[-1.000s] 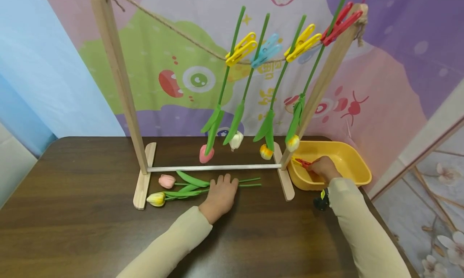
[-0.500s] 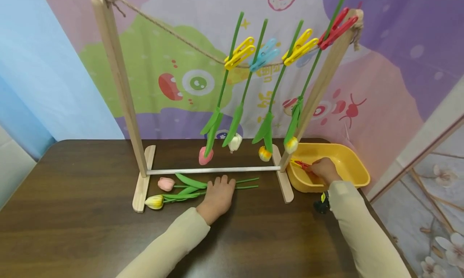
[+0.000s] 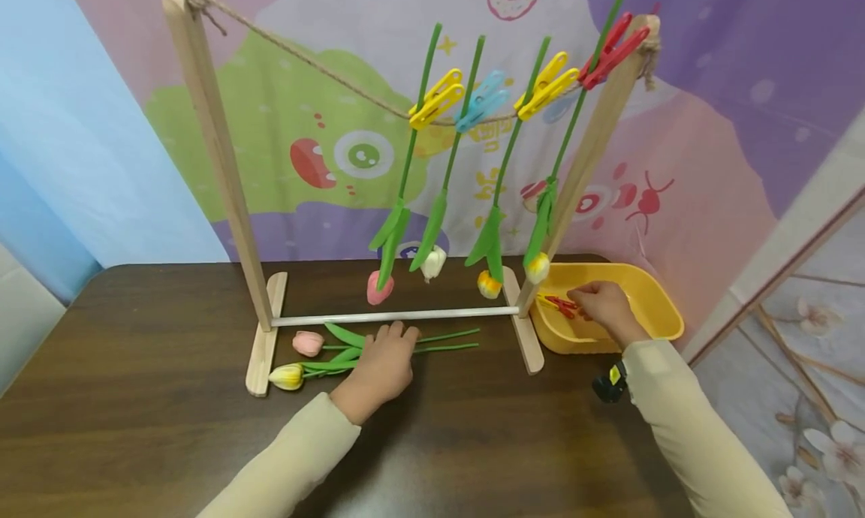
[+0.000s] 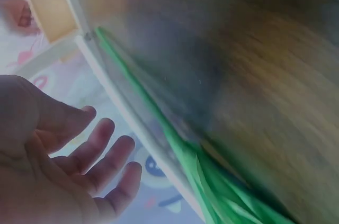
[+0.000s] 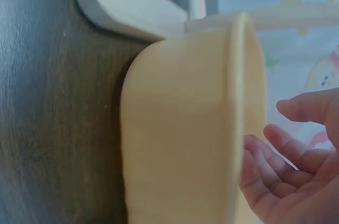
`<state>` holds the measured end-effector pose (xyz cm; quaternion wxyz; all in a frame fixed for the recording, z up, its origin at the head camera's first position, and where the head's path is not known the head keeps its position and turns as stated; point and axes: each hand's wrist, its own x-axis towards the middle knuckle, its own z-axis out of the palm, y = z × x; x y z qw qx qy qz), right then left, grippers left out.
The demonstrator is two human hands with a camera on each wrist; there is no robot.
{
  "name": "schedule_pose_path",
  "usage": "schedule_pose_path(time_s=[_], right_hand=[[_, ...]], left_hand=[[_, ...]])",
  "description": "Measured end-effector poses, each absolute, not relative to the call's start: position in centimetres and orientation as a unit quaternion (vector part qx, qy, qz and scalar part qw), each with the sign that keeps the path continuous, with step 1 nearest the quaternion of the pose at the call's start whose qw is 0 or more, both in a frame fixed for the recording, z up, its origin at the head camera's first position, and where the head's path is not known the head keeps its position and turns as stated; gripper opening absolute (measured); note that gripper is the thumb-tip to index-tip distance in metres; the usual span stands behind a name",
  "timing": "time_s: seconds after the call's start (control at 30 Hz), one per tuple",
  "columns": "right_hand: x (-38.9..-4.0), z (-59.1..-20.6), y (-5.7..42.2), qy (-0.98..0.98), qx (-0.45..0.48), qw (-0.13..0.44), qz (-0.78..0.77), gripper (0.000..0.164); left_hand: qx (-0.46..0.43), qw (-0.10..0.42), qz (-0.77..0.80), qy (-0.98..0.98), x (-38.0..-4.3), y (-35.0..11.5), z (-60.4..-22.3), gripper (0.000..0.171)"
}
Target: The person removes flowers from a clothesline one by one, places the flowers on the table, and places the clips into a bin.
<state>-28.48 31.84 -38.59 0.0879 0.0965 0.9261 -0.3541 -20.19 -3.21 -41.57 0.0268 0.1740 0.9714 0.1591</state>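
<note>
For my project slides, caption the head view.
Four tulips hang clipped to a rope; the left hand is above two more tulips, the right hand over a yellow basin.

The left hand point(image 3: 378, 364) with its fingers point(image 3: 396, 330) covers part of two slender green stems point(image 3: 449, 335). The left wrist view blurs the long green leaves point(image 4: 198, 176), cutting them off below. In the right wrist view, the yellow plastic basin point(image 5: 180, 128) hides the red and yellow plastic clips point(image 3: 566, 308). Cream sleeves point(image 3: 290, 454) run past the head view's bottom edge.
</note>
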Motion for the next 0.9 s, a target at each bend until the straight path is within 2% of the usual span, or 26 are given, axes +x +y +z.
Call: schedule_pose_path(time_s=[0.23, 0.4, 0.67, 0.9], right_hand=[[-26.9, -36.8, 30.8, 0.928, 0.081, 0.059, -0.359, 0.046], [-25.5, -35.6, 29.6, 0.929, 0.061, 0.047, -0.363, 0.050], [-24.3, -32.7, 26.5, 0.923, 0.019, 0.001, -0.384, 0.044], [-23.3, -29.5, 23.1, 0.909, -0.026, -0.002, -0.416, 0.038]], left_hand=[[0.162, -0.020, 0.192, 0.968, -19.2, -5.7, -40.7, 0.021], [0.163, -0.059, 0.231, 0.957, -18.4, -7.4, -40.0, 0.017], [0.138, -0.104, 0.309, 0.935, -18.2, -9.8, -38.1, 0.017], [0.116, -0.149, 0.355, 0.916, -18.4, -10.3, -35.8, 0.018]])
